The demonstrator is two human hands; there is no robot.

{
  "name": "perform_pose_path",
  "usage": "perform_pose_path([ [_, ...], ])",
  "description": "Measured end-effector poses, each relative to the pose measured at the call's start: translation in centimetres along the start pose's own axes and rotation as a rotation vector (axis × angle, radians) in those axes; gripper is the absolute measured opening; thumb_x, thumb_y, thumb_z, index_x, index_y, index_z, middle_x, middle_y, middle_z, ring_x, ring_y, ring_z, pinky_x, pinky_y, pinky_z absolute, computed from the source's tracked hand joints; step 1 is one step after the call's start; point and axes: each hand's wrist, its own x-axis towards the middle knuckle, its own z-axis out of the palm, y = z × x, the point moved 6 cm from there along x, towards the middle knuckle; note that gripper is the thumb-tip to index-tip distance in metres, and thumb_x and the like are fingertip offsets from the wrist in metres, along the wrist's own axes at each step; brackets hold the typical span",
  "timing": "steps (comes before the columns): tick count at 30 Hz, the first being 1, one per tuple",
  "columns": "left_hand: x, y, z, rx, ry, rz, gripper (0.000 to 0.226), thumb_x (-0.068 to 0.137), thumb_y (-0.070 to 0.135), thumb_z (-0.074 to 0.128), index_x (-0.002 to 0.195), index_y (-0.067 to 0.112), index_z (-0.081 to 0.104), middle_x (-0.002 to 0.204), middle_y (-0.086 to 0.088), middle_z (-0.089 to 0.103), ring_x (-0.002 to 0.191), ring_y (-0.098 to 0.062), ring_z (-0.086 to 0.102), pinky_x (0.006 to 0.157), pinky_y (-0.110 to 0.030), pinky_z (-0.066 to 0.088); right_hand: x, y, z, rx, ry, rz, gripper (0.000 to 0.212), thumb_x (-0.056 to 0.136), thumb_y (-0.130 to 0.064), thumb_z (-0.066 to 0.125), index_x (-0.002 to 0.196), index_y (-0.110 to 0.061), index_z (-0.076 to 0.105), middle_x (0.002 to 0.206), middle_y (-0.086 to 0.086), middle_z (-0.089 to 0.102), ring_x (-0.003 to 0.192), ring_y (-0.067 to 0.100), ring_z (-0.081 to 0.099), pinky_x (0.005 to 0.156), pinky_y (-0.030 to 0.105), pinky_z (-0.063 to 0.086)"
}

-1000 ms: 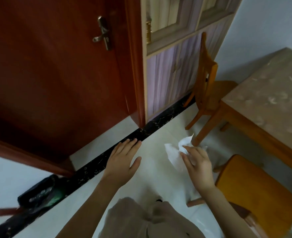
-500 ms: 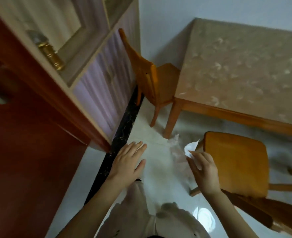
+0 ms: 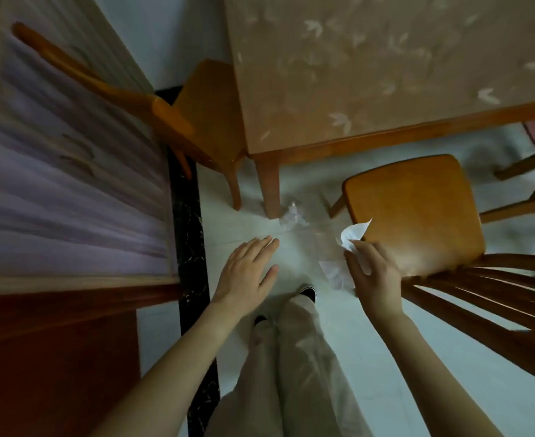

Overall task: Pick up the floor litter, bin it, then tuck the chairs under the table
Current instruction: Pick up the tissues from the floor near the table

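My right hand (image 3: 371,272) pinches a white piece of paper litter (image 3: 353,234) above the pale floor, beside the front edge of a wooden chair (image 3: 414,212). That chair stands pulled out from the table (image 3: 370,67). My left hand (image 3: 247,274) hovers flat with its fingers spread and holds nothing. A crumpled clear wrapper (image 3: 292,214) lies on the floor by the table leg (image 3: 269,187). Another thin white scrap (image 3: 337,274) shows just left of my right hand; whether it lies on the floor or hangs from my fingers I cannot tell.
A second wooden chair (image 3: 203,121) stands at the table's left end, close to a striped cabinet (image 3: 71,171). A third chair's legs (image 3: 531,190) show at the right edge. A dark floor strip (image 3: 190,247) runs along the cabinet. My legs and shoes (image 3: 307,291) are below the hands.
The view has swung right and down, from the door to the table and floor. My right hand keeps the white paper, now near the chair seat. The left hand stays open.
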Motion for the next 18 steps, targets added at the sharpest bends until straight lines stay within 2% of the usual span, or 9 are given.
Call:
perform_pose_path([
  [4,6.5,-3.1,6.8,-0.002,-0.057,-0.027,0.055,0.096,0.041,0.03,0.144,0.016,0.041,0.147,0.0,0.043,0.137,-0.016,0.035,0.115,-0.034,0.026,3.3,7.3,6.2,-0.006,-0.004,0.098,0.019,0.091,-0.011,0.067,0.108,-0.003,0.068,0.087,0.007,0.061,0.082,0.015,0.052,0.071,0.023,0.042],
  [8,12.6,-8.0,15.4,0.0,-0.113,-0.042,0.054,0.097,0.04,0.034,0.146,0.018,0.037,0.149,0.001,0.04,0.138,-0.014,0.032,0.115,-0.031,0.025,5.6,15.4,14.2,-0.029,-0.038,0.162,0.022,0.092,-0.01,0.066,0.112,-0.002,0.067,0.094,0.011,0.064,0.088,0.025,0.057,0.073,0.029,0.043],
  [11,17.1,-12.3,22.7,0.027,-0.15,-0.03,0.053,0.098,0.039,0.038,0.148,0.02,0.034,0.151,0.003,0.037,0.14,-0.013,0.029,0.115,-0.026,0.019,6.8,22.4,21.0,-0.034,-0.05,0.194,0.022,0.092,-0.013,0.065,0.112,-0.003,0.066,0.099,0.013,0.065,0.09,0.03,0.06,0.073,0.036,0.05],
  [15,23.4,-17.4,33.3,0.067,-0.189,0.054,0.056,0.098,0.038,0.043,0.149,0.021,0.029,0.154,0.004,0.031,0.141,-0.013,0.025,0.115,-0.025,0.015,8.1,31.4,30.4,-0.034,-0.068,0.182,0.021,0.091,-0.012,0.065,0.11,-0.002,0.067,0.099,0.014,0.064,0.09,0.034,0.06,0.072,0.043,0.053],
  [18,28.3,-21.2,40.7,0.053,-0.161,0.077,0.058,0.096,0.035,0.049,0.149,0.02,0.03,0.154,0.0,0.031,0.14,-0.016,0.026,0.113,-0.026,0.017,9.6,37.2,37.0,-0.047,-0.063,0.125,0.02,0.088,-0.008,0.069,0.107,0.0,0.068,0.098,0.017,0.064,0.089,0.035,0.061,0.072,0.039,0.052],
])
